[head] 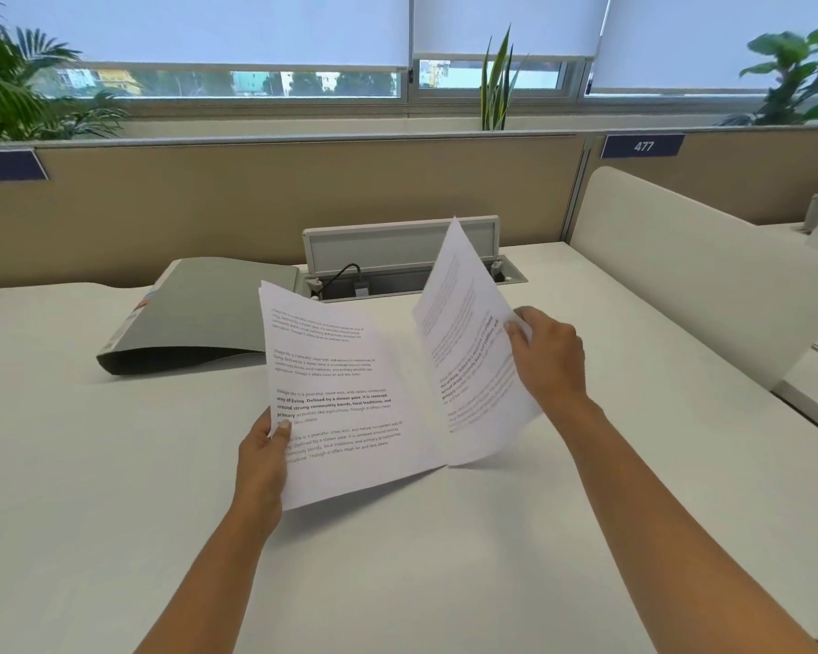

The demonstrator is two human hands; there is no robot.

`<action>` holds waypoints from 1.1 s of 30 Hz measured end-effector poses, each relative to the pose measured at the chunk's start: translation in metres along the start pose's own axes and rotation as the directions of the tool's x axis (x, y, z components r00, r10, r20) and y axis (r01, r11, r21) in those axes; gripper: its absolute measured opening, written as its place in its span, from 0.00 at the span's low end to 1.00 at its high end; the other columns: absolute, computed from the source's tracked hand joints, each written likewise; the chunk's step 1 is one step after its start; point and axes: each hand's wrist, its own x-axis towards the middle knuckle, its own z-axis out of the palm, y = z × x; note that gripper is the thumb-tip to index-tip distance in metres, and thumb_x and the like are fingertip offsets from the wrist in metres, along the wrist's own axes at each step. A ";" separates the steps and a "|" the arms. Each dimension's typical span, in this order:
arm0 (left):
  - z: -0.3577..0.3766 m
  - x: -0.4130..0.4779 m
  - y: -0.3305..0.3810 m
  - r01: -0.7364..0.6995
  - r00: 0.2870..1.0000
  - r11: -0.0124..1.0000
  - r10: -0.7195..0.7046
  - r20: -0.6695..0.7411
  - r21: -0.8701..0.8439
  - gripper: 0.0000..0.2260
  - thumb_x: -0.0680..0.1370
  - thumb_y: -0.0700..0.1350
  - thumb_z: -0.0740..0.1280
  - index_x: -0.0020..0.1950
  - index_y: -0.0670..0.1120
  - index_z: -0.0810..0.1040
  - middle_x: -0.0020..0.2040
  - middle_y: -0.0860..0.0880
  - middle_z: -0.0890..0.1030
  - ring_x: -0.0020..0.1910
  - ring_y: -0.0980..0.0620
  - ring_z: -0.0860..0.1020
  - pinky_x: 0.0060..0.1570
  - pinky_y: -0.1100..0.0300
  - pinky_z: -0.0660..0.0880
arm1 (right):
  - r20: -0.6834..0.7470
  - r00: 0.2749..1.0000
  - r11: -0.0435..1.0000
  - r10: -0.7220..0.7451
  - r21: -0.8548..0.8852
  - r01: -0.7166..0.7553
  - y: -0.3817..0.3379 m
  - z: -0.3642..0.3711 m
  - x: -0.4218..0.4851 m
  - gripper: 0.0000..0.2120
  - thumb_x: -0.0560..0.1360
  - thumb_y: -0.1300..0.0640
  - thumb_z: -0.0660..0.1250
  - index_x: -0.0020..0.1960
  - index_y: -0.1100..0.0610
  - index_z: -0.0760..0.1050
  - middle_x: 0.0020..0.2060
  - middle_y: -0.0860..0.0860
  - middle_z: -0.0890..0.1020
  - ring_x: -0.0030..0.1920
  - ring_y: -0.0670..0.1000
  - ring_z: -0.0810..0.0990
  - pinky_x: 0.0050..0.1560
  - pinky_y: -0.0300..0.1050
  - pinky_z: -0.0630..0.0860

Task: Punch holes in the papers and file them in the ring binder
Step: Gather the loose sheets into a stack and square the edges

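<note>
My left hand [261,460] pinches the left edge of a stack of printed papers [345,408], thumb on top, above the white desk. My right hand [546,356] grips the right edge of the top sheet [468,332] and holds it lifted and tilted up, apart from the sheets below. A closed grey ring binder [199,313] lies flat on the desk behind the papers to the left, spine toward the left. No hole punch is in view.
An open cable tray [397,257] with a black cable sits at the back of the white desk [397,559]. A beige partition [256,200] stands behind it. A white divider panel [690,271] bounds the desk's right side. Plants line the window sill.
</note>
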 end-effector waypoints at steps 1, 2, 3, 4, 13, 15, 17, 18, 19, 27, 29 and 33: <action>0.001 -0.001 0.001 0.005 1.000 1.000 -0.005 0.001 0.001 0.14 0.81 0.41 0.56 0.66 0.45 0.72 0.60 0.44 0.78 0.54 0.43 0.78 0.56 0.51 0.73 | -0.007 0.999 0.999 -0.033 0.043 0.033 -0.007 -0.003 0.001 0.12 0.79 0.55 0.60 0.57 0.59 0.77 0.46 0.57 0.83 0.36 0.50 0.72 0.32 0.31 0.63; 0.001 -0.001 0.001 0.012 1.000 1.000 -0.012 0.004 -0.003 0.15 0.81 0.41 0.56 0.67 0.45 0.71 0.61 0.44 0.78 0.55 0.43 0.78 0.57 0.50 0.73 | -0.014 0.998 0.994 -0.059 0.092 0.061 -0.015 -0.006 0.002 0.12 0.79 0.55 0.60 0.58 0.59 0.77 0.46 0.56 0.83 0.36 0.49 0.73 0.31 0.28 0.61; 0.002 -0.002 0.002 0.020 1.000 1.000 -0.020 0.007 -0.009 0.15 0.81 0.41 0.55 0.67 0.45 0.71 0.61 0.44 0.78 0.56 0.42 0.77 0.58 0.49 0.73 | -0.023 0.997 0.986 -0.076 0.147 0.078 -0.022 -0.009 0.003 0.12 0.78 0.55 0.61 0.58 0.59 0.77 0.46 0.54 0.82 0.37 0.48 0.73 0.31 0.25 0.61; 0.002 -0.002 0.003 0.030 1.000 0.999 -0.030 0.011 -0.017 0.15 0.81 0.41 0.55 0.67 0.45 0.71 0.61 0.44 0.78 0.56 0.42 0.77 0.58 0.49 0.73 | -0.032 0.996 0.974 -0.078 0.209 0.083 -0.028 -0.012 0.005 0.12 0.78 0.55 0.61 0.58 0.59 0.77 0.45 0.52 0.81 0.38 0.48 0.74 0.31 0.23 0.63; 0.009 -0.007 0.013 0.092 0.993 0.991 -0.084 0.080 -0.102 0.10 0.81 0.43 0.56 0.57 0.50 0.76 0.48 0.49 0.82 0.43 0.49 0.81 0.35 0.57 0.77 | 0.235 0.945 0.694 0.226 0.642 -0.326 -0.032 0.017 -0.007 0.08 0.76 0.56 0.64 0.51 0.60 0.77 0.46 0.56 0.81 0.44 0.55 0.79 0.45 0.49 0.76; 0.011 -0.007 0.015 0.097 0.992 0.988 -0.086 0.089 -0.120 0.10 0.81 0.43 0.56 0.55 0.51 0.76 0.47 0.50 0.82 0.43 0.49 0.81 0.35 0.57 0.76 | 0.307 0.908 0.647 0.286 0.637 -0.419 -0.023 0.033 -0.016 0.06 0.76 0.56 0.65 0.49 0.59 0.75 0.45 0.57 0.81 0.45 0.56 0.79 0.48 0.52 0.77; 0.012 -0.008 0.017 0.098 0.991 0.986 -0.084 0.105 -0.138 0.11 0.81 0.43 0.56 0.54 0.51 0.77 0.47 0.51 0.83 0.44 0.50 0.81 0.37 0.56 0.76 | 0.354 0.869 0.597 0.346 0.631 -0.495 -0.013 0.047 -0.024 0.04 0.76 0.57 0.65 0.47 0.58 0.74 0.45 0.57 0.80 0.45 0.55 0.78 0.51 0.53 0.76; 0.012 -0.009 0.018 0.099 0.990 0.984 -0.082 0.118 -0.148 0.11 0.81 0.43 0.56 0.54 0.51 0.77 0.47 0.51 0.83 0.44 0.50 0.81 0.39 0.56 0.77 | 0.379 0.847 0.567 0.373 0.630 -0.531 -0.009 0.054 -0.028 0.04 0.76 0.57 0.65 0.46 0.58 0.74 0.45 0.56 0.80 0.46 0.55 0.78 0.52 0.53 0.75; 0.013 -0.010 0.019 0.101 0.988 0.983 -0.081 0.129 -0.153 0.11 0.82 0.43 0.55 0.53 0.52 0.77 0.48 0.51 0.83 0.45 0.49 0.81 0.40 0.55 0.77 | 0.404 0.827 0.541 0.391 0.627 -0.561 -0.005 0.059 -0.032 0.03 0.76 0.57 0.64 0.46 0.58 0.73 0.45 0.55 0.80 0.46 0.54 0.77 0.52 0.52 0.75; 0.021 -0.014 0.020 0.097 0.977 0.979 -0.060 0.203 -0.182 0.11 0.81 0.45 0.56 0.56 0.50 0.78 0.50 0.49 0.83 0.45 0.49 0.82 0.43 0.53 0.79 | 0.579 0.720 0.409 0.381 0.593 -0.693 0.006 0.076 -0.041 0.08 0.77 0.57 0.63 0.54 0.59 0.70 0.52 0.56 0.79 0.48 0.54 0.78 0.53 0.50 0.75; 0.022 -0.014 0.019 0.096 0.975 0.976 -0.053 0.217 -0.193 0.11 0.81 0.45 0.57 0.56 0.50 0.78 0.48 0.50 0.84 0.44 0.50 0.83 0.40 0.54 0.81 | 0.620 0.690 0.360 0.373 0.588 -0.724 0.006 0.077 -0.042 0.12 0.76 0.57 0.65 0.58 0.60 0.70 0.53 0.57 0.80 0.48 0.55 0.79 0.50 0.49 0.76; 0.022 -0.013 0.017 0.100 0.976 0.973 -0.055 0.209 -0.208 0.12 0.81 0.47 0.56 0.57 0.51 0.78 0.50 0.51 0.84 0.46 0.49 0.83 0.41 0.55 0.80 | 0.647 0.668 0.293 0.368 0.601 -0.743 0.009 0.076 -0.043 0.19 0.73 0.60 0.70 0.61 0.61 0.71 0.55 0.58 0.81 0.46 0.55 0.81 0.47 0.47 0.78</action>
